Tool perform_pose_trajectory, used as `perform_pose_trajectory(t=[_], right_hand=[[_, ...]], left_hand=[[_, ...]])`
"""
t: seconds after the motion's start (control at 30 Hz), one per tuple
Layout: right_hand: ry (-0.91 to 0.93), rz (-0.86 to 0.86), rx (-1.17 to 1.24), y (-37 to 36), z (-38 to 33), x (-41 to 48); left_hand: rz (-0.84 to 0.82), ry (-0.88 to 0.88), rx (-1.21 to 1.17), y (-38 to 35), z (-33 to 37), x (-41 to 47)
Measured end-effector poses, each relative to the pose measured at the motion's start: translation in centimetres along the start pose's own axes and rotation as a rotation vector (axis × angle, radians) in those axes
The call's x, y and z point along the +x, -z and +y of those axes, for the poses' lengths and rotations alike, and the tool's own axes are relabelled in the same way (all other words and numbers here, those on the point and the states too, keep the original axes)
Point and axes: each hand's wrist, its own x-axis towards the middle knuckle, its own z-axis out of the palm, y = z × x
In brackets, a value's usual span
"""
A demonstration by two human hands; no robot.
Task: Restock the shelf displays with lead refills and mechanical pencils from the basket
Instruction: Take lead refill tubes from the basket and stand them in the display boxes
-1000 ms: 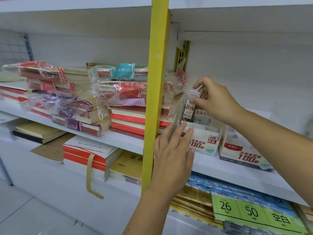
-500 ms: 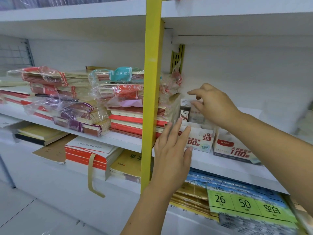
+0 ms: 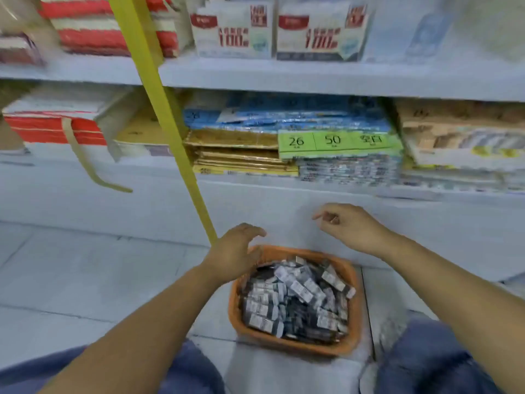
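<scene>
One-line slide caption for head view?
Left hand and right hand hover open by the orange basket of lead refill packs on the floor.

Basket (image 3: 298, 346): one, orange, 6 o'clock of frame.
Lead refill packs (image 3: 295, 297) inside: dozens, heaped, too blurred for exact count.
Hands: two. Left hand (image 3: 235, 251) at 10 o'clock of basket, right hand (image 3: 349, 226) at 1 o'clock.
Display boxes (image 3: 231, 29) (image 3: 321, 29) marked 100: two, side by side, 12 o'clock.
Yellow post (image 3: 159, 89): one, 11 o'clock.
Green price label (image 3: 338, 142): one, three fields, 3 o'clock of post.
</scene>
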Motion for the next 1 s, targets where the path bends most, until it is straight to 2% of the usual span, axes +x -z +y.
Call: perform_pose_trajectory(t=[0.1,0.2,0.33,0.47,0.67,0.8,1.0], right_hand=[[-0.194,-0.086,0.014,-6.8,7.3,0.2],[-0.303,-0.135,0.039,-12.0,11.2,0.4],[-0.388,-0.113,0.023,-17.0,13.6,1.1],[-0.429,0.005,-0.144,-20.1,14.1,1.5],[-0.422,0.064,-0.118,-20.9,14.6,2.0],[-0.423,0.05,0.029,-20.3,14.9,1.9],[-0.437,0.036,0.102,-19.2,14.7,1.9]], left_hand=[[-0.112,0.183,-0.157,-6.0,-2.0,0.0],[-0.24,0.308,-0.163,-10.6,-4.4,-0.1],[-0.304,0.351,-0.156,-14.0,-7.0,-0.2],[-0.403,0.327,-0.017,-15.7,-8.7,0.2],[-0.323,0.337,0.086,-17.4,-9.4,1.0],[-0.318,0.289,0.163,-17.7,-9.7,1.1],[-0.276,0.241,0.117,-17.5,-9.4,1.1]])
